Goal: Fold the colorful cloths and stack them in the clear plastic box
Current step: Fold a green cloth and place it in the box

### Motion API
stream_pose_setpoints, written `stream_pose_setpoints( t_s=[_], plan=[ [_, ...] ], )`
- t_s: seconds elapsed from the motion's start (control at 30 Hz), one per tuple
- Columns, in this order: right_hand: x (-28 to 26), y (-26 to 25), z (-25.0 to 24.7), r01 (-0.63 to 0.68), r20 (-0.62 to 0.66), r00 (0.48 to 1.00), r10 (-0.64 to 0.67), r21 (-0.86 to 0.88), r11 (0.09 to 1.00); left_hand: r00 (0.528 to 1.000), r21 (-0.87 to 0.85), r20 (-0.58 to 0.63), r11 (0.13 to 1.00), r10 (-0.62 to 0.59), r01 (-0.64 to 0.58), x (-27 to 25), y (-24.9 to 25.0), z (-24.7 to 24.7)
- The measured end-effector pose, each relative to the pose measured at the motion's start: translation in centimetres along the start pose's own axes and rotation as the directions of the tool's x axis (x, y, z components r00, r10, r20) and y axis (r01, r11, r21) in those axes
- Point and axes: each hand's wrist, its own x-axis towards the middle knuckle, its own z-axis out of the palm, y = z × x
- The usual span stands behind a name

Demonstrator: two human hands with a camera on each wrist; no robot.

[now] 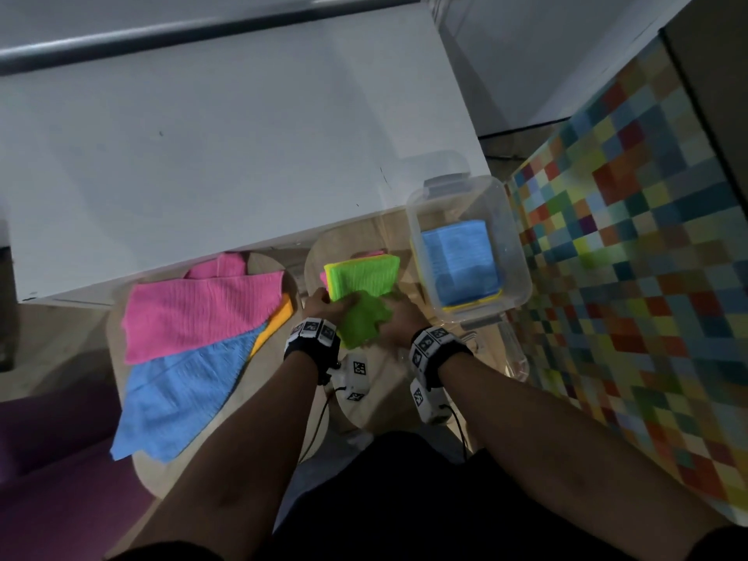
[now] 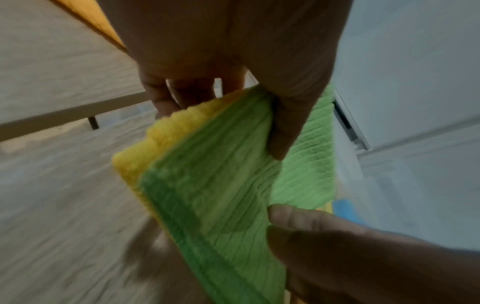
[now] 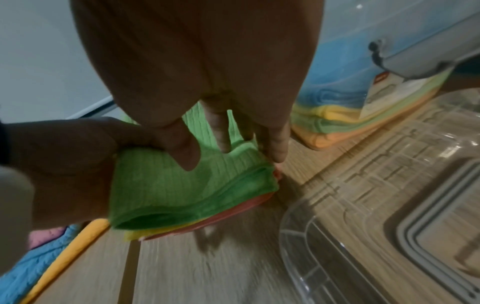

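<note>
Since both hands are already on the green cloth (image 1: 364, 313), here's how it will handle. Left hand (image 1: 324, 303) pinches the near-left edge, thumb on top, fingers under. Right hand (image 1: 398, 317) has its grip closed on the right edge the same way. It's being folded over a small folded pile (image 1: 362, 273) on the wooden bench (image 1: 376, 394), just left of the clear box (image 1: 522, 257).

Handling, my read:
- Light, soft, zero stiffness. It sags wherever you don't support it.
- Ribbed pile is grippy, so slip is unlikely. It will drag on the yellow cloth (image 2: 145, 150) and the pink one under it.
- The wrist views show you've caught more than 1 layer; lifting may pull the pile askew.

Where to hold: pinch at 2 corners of the same edge, close to the hem, top layer only. For the move to the box, hold the folded edge, not the loose ends, or it opens.

Box already has a folded stack, blue cloth (image 1: 459, 261) on top. Unfolded pink cloth (image 1: 202, 305) and a second blue cloth (image 1: 182, 394) wait on the left, with an orange one (image 1: 273, 327) underneath.
</note>
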Motion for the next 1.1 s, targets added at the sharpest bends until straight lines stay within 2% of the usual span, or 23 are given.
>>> stream_pose_setpoints(
  t_s=[0.07, 0.13, 0.2, 0.3, 0.37, 0.43, 0.53, 0.67, 0.73, 0.87, 0.9, 0.97, 1.03, 1.1],
  plan=[
    [-0.8, 0.2, -0.3, 0.007, 0.008, 1.0, -0.009, 0.123, 0.992, 0.999, -0.059, 0.024, 0.998, 0.031, -0.029, -0.8, 0.0, -0.4],
    [-1.4, -0.1, -0.1, -0.06, -0.01, 0.998, 0.063, 0.212, 0.975, 0.998, -0.113, 0.011, 0.991, 0.069, -0.067, -1.6, 0.2, -1.0],
    [-2.4, -0.6, -0.1, -0.074, -0.035, 0.995, 0.096, 0.404, 0.912, 0.997, -0.2, 0.01, 0.977, 0.082, -0.079, -2.8, 0.8, -2.1],
    [-4.5, -2.2, -0.6, -0.024, -0.056, 0.995, 0.082, 0.669, 0.743, 0.986, -0.369, 0.14, 0.929, 0.088, -0.03, -5.0, 2.4, -4.3],
    [-5.3, -2.4, -0.9, 0.001, -0.05, 0.997, 0.061, 0.778, 0.628, 0.951, -0.406, 0.26, 0.913, 0.165, -0.047, -6.5, 3.4, -5.6],
    [-6.3, -2.9, -1.4, 0.016, -0.012, 1.0, -0.011, 0.877, 0.481, 0.911, -0.415, 0.346, 0.907, 0.225, -0.066, -7.9, 4.7, -6.3],
    [-7.6, -3.5, -2.7, 0.03, -0.022, 0.999, -0.032, 0.954, 0.3, 0.866, -0.449, 0.424, 0.892, 0.266, -0.054, -9.6, 6.1, -6.5],
    [-9.3, -2.8, -5.3, 0.121, -0.122, 0.992, -0.015, 0.952, 0.281, 0.821, -0.44, 0.504, 0.898, 0.268, -0.023, -12.4, 7.8, -4.5],
    [-10.2, -2.4, -6.7, 0.141, -0.137, 0.99, -0.032, 0.968, 0.207, 0.781, -0.428, 0.555, 0.904, 0.285, -0.025, -13.5, 8.6, -3.0],
    [-10.3, 0.0, -9.2, 0.129, -0.115, 0.985, -0.131, 0.986, 0.11, 0.752, -0.427, 0.593, 0.904, 0.288, -0.009, -14.7, 10.6, 0.2],
    [-10.2, 0.9, -10.1, 0.117, -0.098, 0.983, -0.155, 0.986, 0.12, 0.762, -0.433, 0.582, 0.901, 0.285, -0.006, -14.5, 11.1, 1.1],
    [-10.2, 2.3, -12.6, 0.1, -0.067, 0.986, -0.155, 0.972, 0.213, 0.811, -0.447, 0.523, 0.895, 0.264, -0.003, -13.2, 12.0, 3.2],
    [-10.1, 3.5, -15.5, 0.146, -0.14, 0.989, -0.043, 0.909, 0.391, 0.877, -0.424, 0.424, 0.905, 0.228, -0.03, -11.5, 12.7, 5.9],
    [-9.5, 4.7, -18.0, 0.18, -0.286, 0.954, 0.083, 0.777, 0.603, 0.943, -0.359, 0.271, 0.929, 0.191, -0.085, -9.7, 13.4, 8.5]
  ],
)
